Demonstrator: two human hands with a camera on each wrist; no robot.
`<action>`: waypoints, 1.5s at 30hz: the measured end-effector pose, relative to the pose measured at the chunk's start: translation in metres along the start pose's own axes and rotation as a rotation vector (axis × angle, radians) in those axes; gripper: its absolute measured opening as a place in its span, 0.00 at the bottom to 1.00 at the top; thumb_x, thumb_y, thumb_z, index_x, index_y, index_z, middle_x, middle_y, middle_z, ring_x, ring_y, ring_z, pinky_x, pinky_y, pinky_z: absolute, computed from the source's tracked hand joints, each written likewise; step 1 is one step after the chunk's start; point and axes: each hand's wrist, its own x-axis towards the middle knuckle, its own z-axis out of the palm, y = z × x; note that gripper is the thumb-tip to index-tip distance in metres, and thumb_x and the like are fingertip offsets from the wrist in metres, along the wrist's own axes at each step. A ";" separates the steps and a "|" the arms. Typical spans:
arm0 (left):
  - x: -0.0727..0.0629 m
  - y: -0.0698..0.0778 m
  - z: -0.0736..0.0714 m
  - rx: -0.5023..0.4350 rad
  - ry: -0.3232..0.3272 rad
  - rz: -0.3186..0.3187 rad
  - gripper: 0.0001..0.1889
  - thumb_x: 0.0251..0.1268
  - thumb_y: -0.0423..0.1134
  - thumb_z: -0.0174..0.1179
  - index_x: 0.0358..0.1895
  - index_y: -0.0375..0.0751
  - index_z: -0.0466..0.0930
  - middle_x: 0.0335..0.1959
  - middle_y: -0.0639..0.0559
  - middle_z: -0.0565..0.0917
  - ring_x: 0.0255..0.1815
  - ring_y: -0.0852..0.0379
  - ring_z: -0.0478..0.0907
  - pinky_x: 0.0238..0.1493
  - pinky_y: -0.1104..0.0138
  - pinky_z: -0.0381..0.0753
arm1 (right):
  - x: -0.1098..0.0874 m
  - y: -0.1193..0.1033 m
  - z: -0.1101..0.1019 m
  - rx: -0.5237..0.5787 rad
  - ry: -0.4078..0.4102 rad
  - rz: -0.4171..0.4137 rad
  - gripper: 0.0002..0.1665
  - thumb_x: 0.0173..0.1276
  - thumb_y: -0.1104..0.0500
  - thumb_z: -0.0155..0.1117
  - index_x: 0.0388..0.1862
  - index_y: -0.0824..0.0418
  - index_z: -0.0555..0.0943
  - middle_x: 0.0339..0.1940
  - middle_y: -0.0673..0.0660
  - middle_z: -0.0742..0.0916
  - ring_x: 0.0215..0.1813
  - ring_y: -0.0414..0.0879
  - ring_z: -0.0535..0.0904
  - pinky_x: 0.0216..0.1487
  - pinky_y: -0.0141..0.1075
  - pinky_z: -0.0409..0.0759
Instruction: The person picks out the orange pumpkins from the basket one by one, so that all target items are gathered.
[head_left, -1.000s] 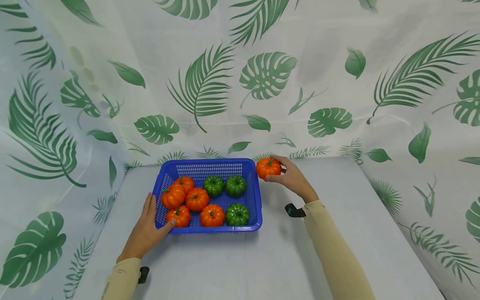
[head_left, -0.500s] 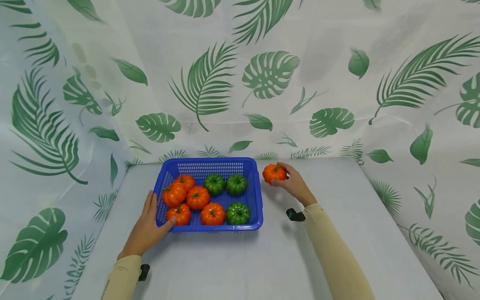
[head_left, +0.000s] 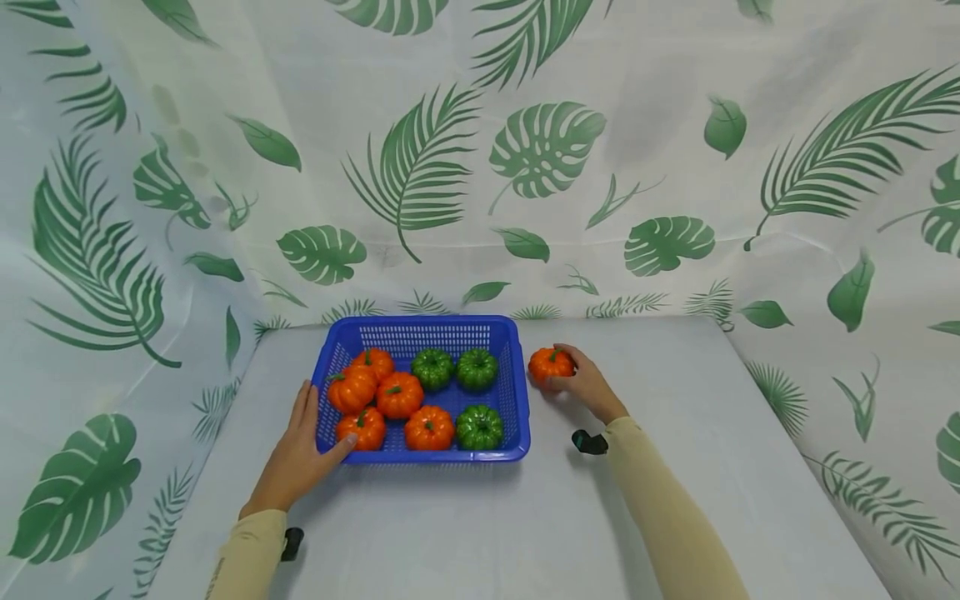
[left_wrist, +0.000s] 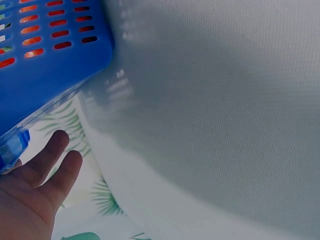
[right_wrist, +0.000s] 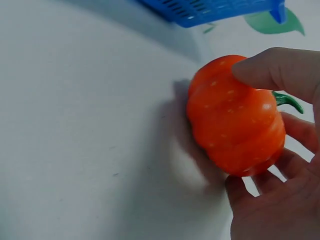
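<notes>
Right hand (head_left: 588, 386) grasping an orange pumpkin (head_left: 546, 365) near a blue basket (head_left: 522, 400)

Head view: the held pumpkin is at three o'clock of the basket, just apart from it; the left hand (head_left: 295, 461), unclenched, touches the basket at eight o'clock. Left wrist view: fingers (left_wrist: 49, 151) extended, basket at twelve o'clock of them. Right wrist view: thumb (right_wrist: 275, 70) on the pumpkin, basket at twelve o'clock

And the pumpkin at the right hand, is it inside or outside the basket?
Outside: the right hand holds this orange pumpkin beside the blue basket.
</notes>
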 end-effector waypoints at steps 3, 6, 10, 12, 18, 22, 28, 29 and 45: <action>-0.001 0.001 0.000 -0.001 -0.003 -0.007 0.62 0.73 0.69 0.59 0.88 0.35 0.30 0.89 0.40 0.30 0.83 0.22 0.49 0.74 0.31 0.58 | 0.000 0.003 0.001 0.006 -0.001 0.001 0.47 0.72 0.60 0.68 0.87 0.60 0.60 0.84 0.69 0.65 0.82 0.67 0.60 0.82 0.65 0.55; -0.001 0.001 0.000 -0.003 0.000 -0.005 0.62 0.73 0.69 0.59 0.88 0.35 0.30 0.89 0.40 0.30 0.83 0.22 0.49 0.74 0.30 0.57 | -0.001 0.003 0.002 -0.001 -0.004 -0.017 0.49 0.72 0.59 0.69 0.88 0.58 0.58 0.85 0.68 0.64 0.82 0.67 0.59 0.82 0.65 0.54; -0.001 0.000 0.000 -0.005 0.005 -0.003 0.62 0.73 0.70 0.59 0.88 0.36 0.30 0.89 0.40 0.30 0.83 0.22 0.49 0.74 0.30 0.57 | -0.002 0.000 0.000 -0.007 -0.006 -0.033 0.52 0.72 0.57 0.70 0.89 0.55 0.56 0.87 0.67 0.61 0.84 0.68 0.57 0.81 0.67 0.53; -0.001 -0.001 0.000 -0.004 0.003 -0.003 0.62 0.73 0.70 0.59 0.88 0.36 0.30 0.89 0.41 0.30 0.83 0.22 0.49 0.74 0.30 0.57 | -0.002 -0.003 -0.002 -0.013 0.003 -0.041 0.53 0.73 0.56 0.70 0.90 0.54 0.55 0.88 0.65 0.59 0.85 0.68 0.55 0.81 0.68 0.53; 0.000 -0.002 0.000 -0.004 0.003 -0.003 0.62 0.73 0.70 0.59 0.88 0.36 0.30 0.89 0.41 0.30 0.83 0.22 0.49 0.74 0.30 0.57 | -0.004 -0.018 -0.008 -0.014 0.026 -0.109 0.53 0.75 0.51 0.69 0.91 0.50 0.53 0.90 0.59 0.54 0.86 0.70 0.49 0.81 0.67 0.51; 0.001 -0.002 0.001 -0.003 0.001 -0.002 0.62 0.73 0.70 0.59 0.88 0.36 0.30 0.89 0.41 0.30 0.83 0.22 0.49 0.74 0.30 0.57 | -0.007 -0.031 -0.011 -0.016 0.047 -0.159 0.52 0.76 0.53 0.67 0.91 0.52 0.52 0.91 0.59 0.52 0.88 0.66 0.47 0.83 0.64 0.49; 0.000 -0.003 0.000 -0.011 0.010 0.023 0.61 0.74 0.69 0.60 0.88 0.36 0.30 0.89 0.40 0.31 0.83 0.22 0.50 0.74 0.30 0.57 | -0.009 -0.048 -0.007 -0.009 0.068 -0.202 0.51 0.77 0.51 0.67 0.91 0.48 0.53 0.91 0.53 0.51 0.89 0.59 0.45 0.84 0.61 0.49; 0.000 -0.003 0.000 -0.012 0.011 0.026 0.61 0.74 0.68 0.60 0.88 0.36 0.30 0.89 0.40 0.31 0.83 0.23 0.49 0.74 0.30 0.58 | -0.009 -0.052 -0.006 -0.010 0.068 -0.218 0.51 0.77 0.50 0.68 0.91 0.48 0.54 0.91 0.52 0.51 0.89 0.59 0.46 0.84 0.61 0.49; -0.001 -0.001 -0.002 -0.018 0.006 0.030 0.60 0.74 0.66 0.61 0.88 0.35 0.31 0.89 0.40 0.31 0.82 0.22 0.50 0.74 0.30 0.58 | -0.011 -0.114 0.040 0.007 -0.060 -0.388 0.53 0.77 0.49 0.69 0.91 0.51 0.51 0.90 0.54 0.53 0.88 0.60 0.49 0.84 0.61 0.52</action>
